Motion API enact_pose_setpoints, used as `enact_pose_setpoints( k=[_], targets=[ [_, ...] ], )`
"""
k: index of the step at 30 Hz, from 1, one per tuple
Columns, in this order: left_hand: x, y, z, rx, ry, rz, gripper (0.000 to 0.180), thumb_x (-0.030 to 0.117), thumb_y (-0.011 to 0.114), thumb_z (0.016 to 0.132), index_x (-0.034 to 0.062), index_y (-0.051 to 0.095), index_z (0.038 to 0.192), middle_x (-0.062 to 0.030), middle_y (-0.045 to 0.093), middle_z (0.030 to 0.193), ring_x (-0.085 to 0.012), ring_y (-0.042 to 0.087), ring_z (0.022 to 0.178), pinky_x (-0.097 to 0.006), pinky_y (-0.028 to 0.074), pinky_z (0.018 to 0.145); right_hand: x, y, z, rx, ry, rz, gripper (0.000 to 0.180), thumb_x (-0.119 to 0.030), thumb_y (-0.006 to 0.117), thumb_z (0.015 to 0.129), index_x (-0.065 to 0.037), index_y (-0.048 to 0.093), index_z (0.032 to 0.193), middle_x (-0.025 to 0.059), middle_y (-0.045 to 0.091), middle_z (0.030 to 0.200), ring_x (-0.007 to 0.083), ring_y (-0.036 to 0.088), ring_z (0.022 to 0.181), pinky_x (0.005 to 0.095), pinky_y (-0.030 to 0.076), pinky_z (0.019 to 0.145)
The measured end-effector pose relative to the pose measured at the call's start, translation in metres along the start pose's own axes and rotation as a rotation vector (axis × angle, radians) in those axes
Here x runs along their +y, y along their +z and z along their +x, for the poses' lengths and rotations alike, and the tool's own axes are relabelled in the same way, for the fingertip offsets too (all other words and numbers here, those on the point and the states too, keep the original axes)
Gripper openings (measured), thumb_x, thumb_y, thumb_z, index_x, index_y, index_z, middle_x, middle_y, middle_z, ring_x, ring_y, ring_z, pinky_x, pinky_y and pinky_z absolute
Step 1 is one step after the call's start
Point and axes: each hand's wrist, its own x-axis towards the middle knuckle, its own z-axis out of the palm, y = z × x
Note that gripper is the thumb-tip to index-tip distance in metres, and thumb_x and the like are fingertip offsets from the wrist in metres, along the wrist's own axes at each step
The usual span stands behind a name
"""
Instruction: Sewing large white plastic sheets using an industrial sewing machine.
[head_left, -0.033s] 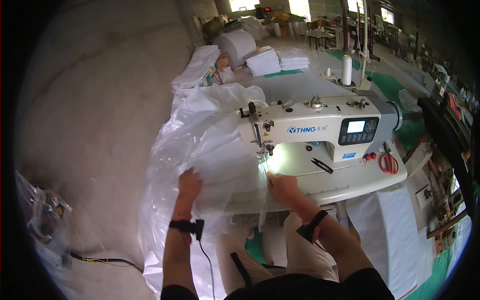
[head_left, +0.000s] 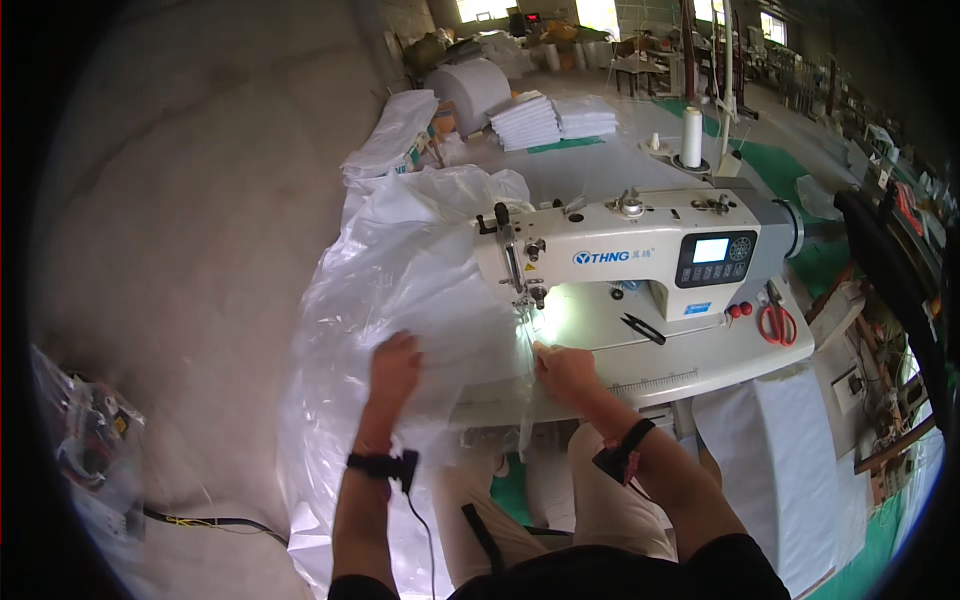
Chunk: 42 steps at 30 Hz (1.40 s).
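A white sewing machine (head_left: 610, 250) with a lit needle area stands on a pale table. A large, translucent white plastic sheet (head_left: 370, 270) lies left of the needle, its edge running under the presser foot (head_left: 525, 300). My right hand (head_left: 567, 372) is closed at that edge, just in front of the needle, fingertips pinching the sheet. My left hand (head_left: 397, 363) is over the sheet further left, its fingers bent and blurred, so I cannot see whether it grips the plastic. Black thread snips (head_left: 643, 329) lie on the machine bed, right of my right hand.
Red-handled scissors (head_left: 777, 324) and two small red balls (head_left: 739, 310) lie at the table's right end. A white thread cone (head_left: 692, 140) stands behind the machine. Folded white stacks (head_left: 526, 123) and a big white roll (head_left: 468, 92) sit further back. White fabric (head_left: 765, 450) hangs at the front right.
My left hand has moved a little to the right and slightly away from me, over the sheet. My right hand stays at the sheet's edge by the needle.
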Motion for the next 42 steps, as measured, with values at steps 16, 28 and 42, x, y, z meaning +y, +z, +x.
enact_pose_setpoints(
  k=[16,28,42],
  targets=[
    [0.056,0.009,-0.038,-0.168,-0.034,-0.279,0.053,0.038,0.061,0.082,0.0128,0.05,0.127,-0.0089,0.037,0.142,-0.0273,0.033,0.131,-0.044,0.027,0.105,0.007,0.002,-0.013,0.301,0.011,0.235,0.016,-0.017,0.054,0.081,-0.013,0.066,0.091,0.0077,0.062,0.075,0.0265,0.063,0.065,0.0396,0.05,0.058],
    [0.166,0.021,-0.044,0.169,0.387,-0.319,0.026,0.018,0.067,0.075,0.0137,0.062,0.1,-0.0083,0.057,0.107,-0.0289,0.052,0.103,-0.042,0.041,0.088,0.022,-0.008,-0.018,0.047,-0.235,-0.028,0.019,-0.022,0.057,0.078,-0.016,0.068,0.092,0.0062,0.06,0.074,0.0266,0.061,0.062,0.0384,0.049,0.055],
    [0.145,0.024,0.036,0.099,0.233,-0.369,0.009,0.01,0.056,0.08,0.0086,0.059,0.088,-0.0084,0.057,0.086,-0.0289,0.056,0.087,-0.04,0.044,0.078,0.031,-0.015,-0.017,0.021,-0.224,0.25,0.018,-0.019,0.055,0.075,-0.014,0.067,0.087,0.0057,0.062,0.078,0.0261,0.063,0.07,0.0393,0.05,0.063]
  ],
)
